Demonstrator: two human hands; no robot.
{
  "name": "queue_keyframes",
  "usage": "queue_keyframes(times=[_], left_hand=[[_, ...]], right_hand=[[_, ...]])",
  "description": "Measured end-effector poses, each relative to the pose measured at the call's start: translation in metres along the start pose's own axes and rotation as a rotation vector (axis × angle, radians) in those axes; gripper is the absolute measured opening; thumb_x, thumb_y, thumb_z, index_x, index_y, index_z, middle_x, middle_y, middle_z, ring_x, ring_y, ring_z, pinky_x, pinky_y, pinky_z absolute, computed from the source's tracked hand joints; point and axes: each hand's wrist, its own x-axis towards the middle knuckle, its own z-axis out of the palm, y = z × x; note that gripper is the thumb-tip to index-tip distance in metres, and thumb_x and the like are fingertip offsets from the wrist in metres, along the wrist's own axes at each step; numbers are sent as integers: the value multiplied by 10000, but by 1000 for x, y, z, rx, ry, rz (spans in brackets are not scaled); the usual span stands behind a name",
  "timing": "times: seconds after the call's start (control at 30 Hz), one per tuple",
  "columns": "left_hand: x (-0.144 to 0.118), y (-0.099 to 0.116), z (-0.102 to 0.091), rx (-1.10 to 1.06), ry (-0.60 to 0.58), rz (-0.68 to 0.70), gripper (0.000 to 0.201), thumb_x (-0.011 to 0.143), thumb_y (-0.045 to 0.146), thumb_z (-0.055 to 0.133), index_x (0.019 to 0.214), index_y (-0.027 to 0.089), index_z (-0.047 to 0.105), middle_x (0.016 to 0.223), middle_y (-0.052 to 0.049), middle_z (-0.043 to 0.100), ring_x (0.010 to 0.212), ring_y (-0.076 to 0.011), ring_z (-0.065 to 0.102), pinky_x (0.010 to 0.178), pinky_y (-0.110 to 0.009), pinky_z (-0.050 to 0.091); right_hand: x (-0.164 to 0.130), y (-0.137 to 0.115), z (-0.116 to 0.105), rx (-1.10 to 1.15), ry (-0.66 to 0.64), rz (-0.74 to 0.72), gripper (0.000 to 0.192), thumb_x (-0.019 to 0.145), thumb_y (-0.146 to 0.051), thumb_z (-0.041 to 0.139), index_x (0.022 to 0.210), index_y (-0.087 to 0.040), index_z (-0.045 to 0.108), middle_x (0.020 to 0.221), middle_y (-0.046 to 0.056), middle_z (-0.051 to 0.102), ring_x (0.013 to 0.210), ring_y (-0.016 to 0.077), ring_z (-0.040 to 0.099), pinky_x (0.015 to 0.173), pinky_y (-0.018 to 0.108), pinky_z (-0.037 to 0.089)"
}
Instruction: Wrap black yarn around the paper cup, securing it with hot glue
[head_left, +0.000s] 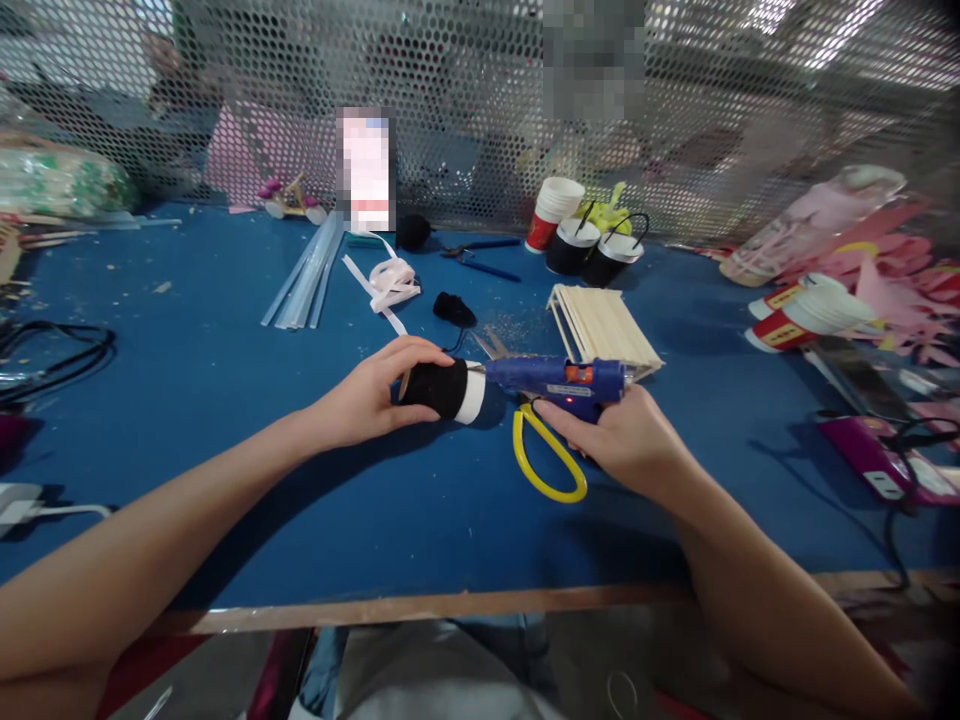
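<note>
Just left of the yellow-handled scissors (546, 447), the left hand (375, 395) is clamping a black-wrapped white paper cup (448, 389) while the right hand (626, 435), closed around the blue hot-glue gun (559, 380), is risking burnt fingertips or stray glue beside the wooden stick bundle (604, 325).

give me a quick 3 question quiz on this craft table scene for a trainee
1. True or false: the right hand holds the blue glue gun.
2. Which thing lies on the table just under the glue gun? A) scissors B) a hammer C) a ruler
3. What does the left hand hold, and how does it lie?

Key:
1. True; the gun's nozzle points at the cup.
2. A; the scissors have yellow handles.
3. A paper cup on its side, mostly covered in black, white at its rim end.
</note>
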Motion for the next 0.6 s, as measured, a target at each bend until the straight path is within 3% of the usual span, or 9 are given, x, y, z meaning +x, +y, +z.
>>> queue_keyframes(times=[0.17,0.4,0.6], left_hand=[[0,-1,0,9,-2,-6,447,782,293,637,1189,214,468,1201,-101,499,1150,-239,469,997,-424,388],[-1,-3,1,7,6,4,455,782,298,637,1193,207,465,1195,-97,501,1147,-231,473,998,-403,387],[-1,-2,1,15,5,-6,458,773,274,650,1188,208,466,1181,-91,505,1120,-221,488,972,-385,406]], right_hand=[[-4,-7,-3,27,25,-59,210,687,-358,600,529,-220,593,431,10,505,385,136,427,354,284,375],[-4,-10,-3,-9,62,-76,189,686,-354,591,559,-219,628,345,-24,356,366,139,399,363,288,357],[-8,-6,-3,-15,11,-31,213,678,-374,620,542,-213,591,425,8,473,385,129,415,367,287,355]])
